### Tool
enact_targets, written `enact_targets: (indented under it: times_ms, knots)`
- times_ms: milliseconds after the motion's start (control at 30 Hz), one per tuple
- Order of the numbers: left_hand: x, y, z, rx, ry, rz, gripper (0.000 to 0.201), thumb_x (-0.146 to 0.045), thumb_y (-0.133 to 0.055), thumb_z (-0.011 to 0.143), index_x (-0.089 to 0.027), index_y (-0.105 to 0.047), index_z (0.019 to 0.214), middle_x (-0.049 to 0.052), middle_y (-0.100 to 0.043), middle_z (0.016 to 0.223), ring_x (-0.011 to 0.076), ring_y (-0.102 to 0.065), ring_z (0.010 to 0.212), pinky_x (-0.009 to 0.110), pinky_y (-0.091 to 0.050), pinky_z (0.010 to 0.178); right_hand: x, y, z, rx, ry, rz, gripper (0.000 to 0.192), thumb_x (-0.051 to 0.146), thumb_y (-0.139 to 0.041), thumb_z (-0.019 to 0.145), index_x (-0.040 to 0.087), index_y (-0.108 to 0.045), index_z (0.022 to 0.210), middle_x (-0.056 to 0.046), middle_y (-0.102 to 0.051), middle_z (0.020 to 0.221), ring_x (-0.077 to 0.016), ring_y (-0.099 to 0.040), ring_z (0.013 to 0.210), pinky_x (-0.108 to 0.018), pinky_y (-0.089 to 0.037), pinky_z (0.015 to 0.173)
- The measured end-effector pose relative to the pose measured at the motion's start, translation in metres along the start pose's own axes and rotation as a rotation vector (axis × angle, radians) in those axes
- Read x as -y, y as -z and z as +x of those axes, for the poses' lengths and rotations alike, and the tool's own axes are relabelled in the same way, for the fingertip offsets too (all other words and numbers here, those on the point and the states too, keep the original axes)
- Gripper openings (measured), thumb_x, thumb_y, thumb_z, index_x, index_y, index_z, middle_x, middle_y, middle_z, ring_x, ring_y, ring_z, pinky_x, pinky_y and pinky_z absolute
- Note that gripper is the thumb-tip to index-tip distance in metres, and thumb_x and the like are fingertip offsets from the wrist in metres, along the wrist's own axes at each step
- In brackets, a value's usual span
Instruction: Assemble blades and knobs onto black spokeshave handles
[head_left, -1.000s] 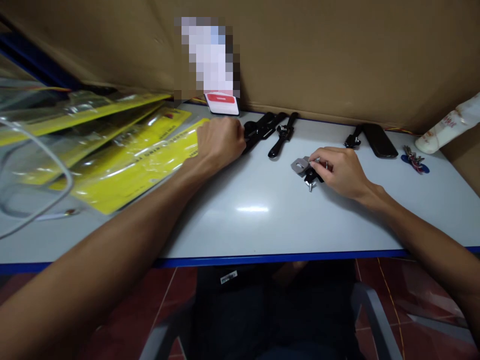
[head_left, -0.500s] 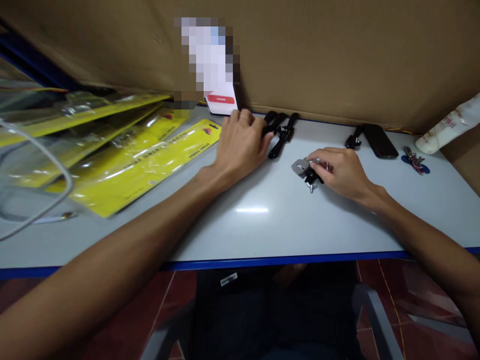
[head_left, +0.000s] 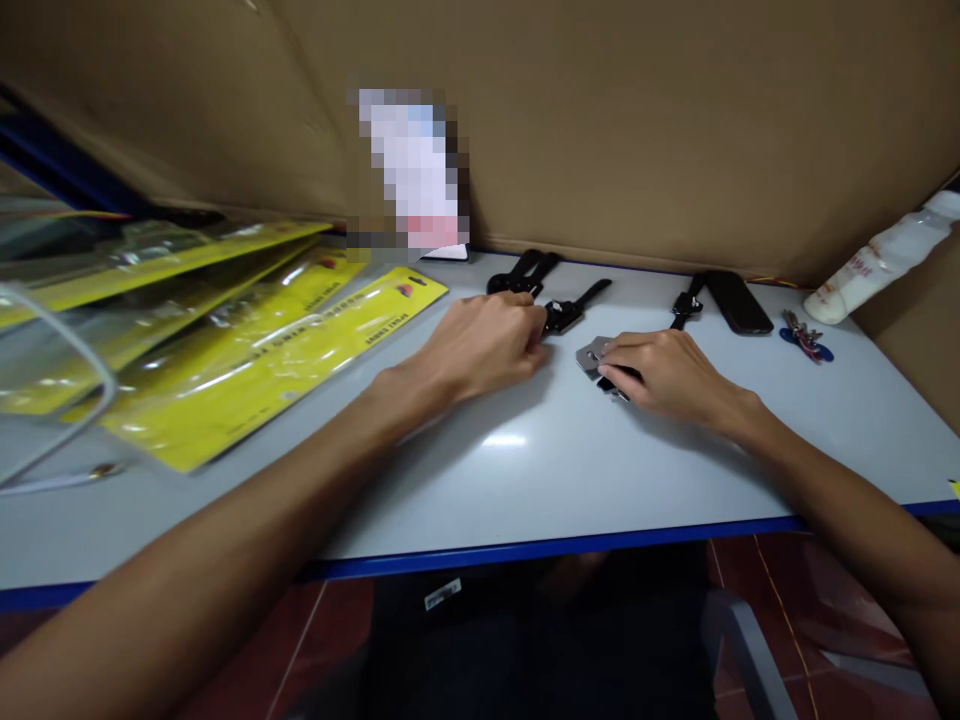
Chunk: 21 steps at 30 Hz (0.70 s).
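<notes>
My right hand [head_left: 664,370] pinches a grey slotted metal plate [head_left: 591,356] with a black piece beneath it, low over the table or resting on it. To the left, my left hand [head_left: 487,340] is closed, its curled fingers against a black metal part with a long handle [head_left: 562,314]. The fingers hide that part's near end. Just behind the left hand lie more black handled parts [head_left: 517,278]. Beyond the right hand is another black handled part [head_left: 686,304].
Yellow packages with clear plastic [head_left: 300,350] spread over the left side, near a white cable [head_left: 90,395]. A phone [head_left: 739,302], keys [head_left: 802,337] and a white bottle [head_left: 877,260] are at the right. A pixelated screen [head_left: 416,165] leans on the cardboard wall [head_left: 600,120].
My left hand has drawn back towards me, and a black handled part now lies apart from the others beside its fingers. My right hand still holds the grey plate. The view has tilted slightly.
</notes>
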<state>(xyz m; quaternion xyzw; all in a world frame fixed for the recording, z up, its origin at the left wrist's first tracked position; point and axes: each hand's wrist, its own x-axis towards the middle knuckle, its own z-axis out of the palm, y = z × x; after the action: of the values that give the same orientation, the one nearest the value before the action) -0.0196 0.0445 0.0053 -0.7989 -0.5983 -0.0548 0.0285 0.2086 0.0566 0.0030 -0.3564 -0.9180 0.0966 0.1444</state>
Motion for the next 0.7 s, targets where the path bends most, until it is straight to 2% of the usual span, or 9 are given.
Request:
enact_targets:
  times_ms: [100, 200, 333, 500, 700]
  knots:
    - [-0.010, 0.000, -0.003, -0.009, 0.064, 0.049, 0.035, -0.041, -0.044, 0.094, -0.014, -0.062, 0.108, 0.017, -0.070, 0.103, 0.0315, -0.067, 0.090, 0.036, -0.045, 0.069, -0.002, 0.003, 0.001, -0.014, 0.068, -0.143, 0.030, 0.028, -0.048, 0.097, 0.019, -0.073, 0.081, -0.005, -0.069, 0.077, -0.0166, -0.057, 0.065, -0.031, -0.030, 0.060]
    - [-0.017, -0.006, -0.004, 0.012, 0.063, 0.091, 0.042, -0.042, -0.035, 0.098, -0.011, -0.061, 0.110, 0.021, -0.070, 0.103, 0.0342, -0.068, 0.090, 0.037, -0.044, 0.066, -0.003, 0.003, 0.000, -0.057, 0.045, -0.162, 0.031, 0.029, -0.049, 0.096, 0.020, -0.071, 0.078, -0.003, -0.067, 0.069, -0.0156, -0.054, 0.061, -0.031, -0.027, 0.058]
    - [-0.017, -0.013, -0.003, 0.040, 0.116, -0.010, 0.045, -0.046, -0.033, 0.098, -0.014, -0.065, 0.099, 0.018, -0.071, 0.084, 0.0330, -0.068, 0.075, 0.035, -0.038, 0.058, -0.006, -0.001, 0.001, -0.091, 0.021, -0.121, 0.030, 0.028, -0.050, 0.095, 0.021, -0.071, 0.075, -0.002, -0.064, 0.066, -0.0147, -0.052, 0.060, -0.030, -0.028, 0.057]
    - [-0.013, -0.012, 0.002, 0.029, 0.156, -0.239, 0.035, -0.047, -0.047, 0.093, -0.019, -0.066, 0.084, 0.010, -0.065, 0.068, 0.0264, -0.061, 0.066, 0.033, -0.031, 0.055, -0.012, -0.001, 0.003, -0.109, -0.038, -0.106, 0.034, 0.029, -0.051, 0.095, 0.020, -0.068, 0.067, -0.002, -0.064, 0.065, -0.0144, -0.052, 0.059, -0.031, -0.029, 0.057]
    - [-0.016, -0.011, 0.002, 0.050, 0.097, -0.455, 0.028, -0.040, -0.049, 0.090, -0.020, -0.066, 0.080, 0.005, -0.060, 0.063, 0.0191, -0.053, 0.060, 0.031, -0.030, 0.055, -0.017, -0.003, 0.005, -0.147, -0.084, -0.096, 0.035, 0.030, -0.050, 0.096, 0.020, -0.063, 0.065, -0.001, -0.058, 0.059, -0.0135, -0.048, 0.055, -0.031, -0.028, 0.056]
